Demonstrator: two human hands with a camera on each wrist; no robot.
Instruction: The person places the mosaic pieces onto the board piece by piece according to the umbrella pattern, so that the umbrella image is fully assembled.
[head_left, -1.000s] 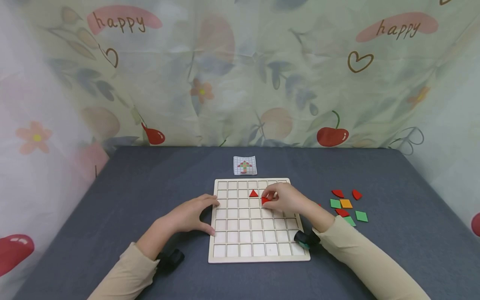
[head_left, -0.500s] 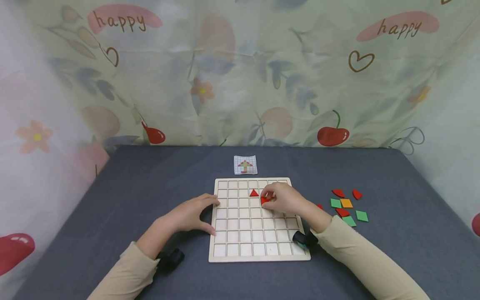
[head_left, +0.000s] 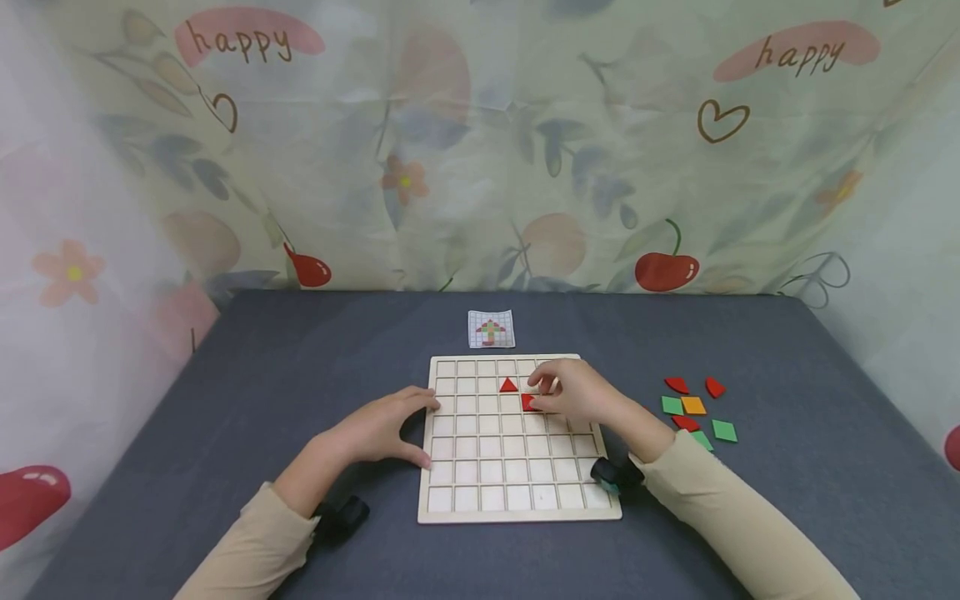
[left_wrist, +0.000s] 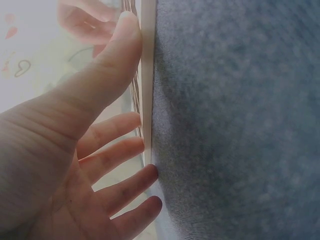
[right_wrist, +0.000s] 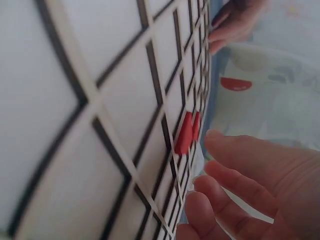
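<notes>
A pale wooden grid board lies on the dark cloth. Near its far side, a red triangle sits in one cell. One row nearer and one column to the right lies a flat red piece, its right part hidden by my thumb in the head view. My right hand hovers beside that piece; in the right wrist view its relaxed fingers stand apart from the red piece. Along the board's left edge, my left hand rests its spread fingers and thumb, nearly straight in the left wrist view.
Right of the board lie loose red pieces, green pieces and an orange square. A small card with a printed coloured pattern lies beyond the board. A patterned curtain hangs behind the table.
My right hand has let go of the red piece, which now lies in a cell, and has shifted slightly right. The left hand stays at the board's edge.
</notes>
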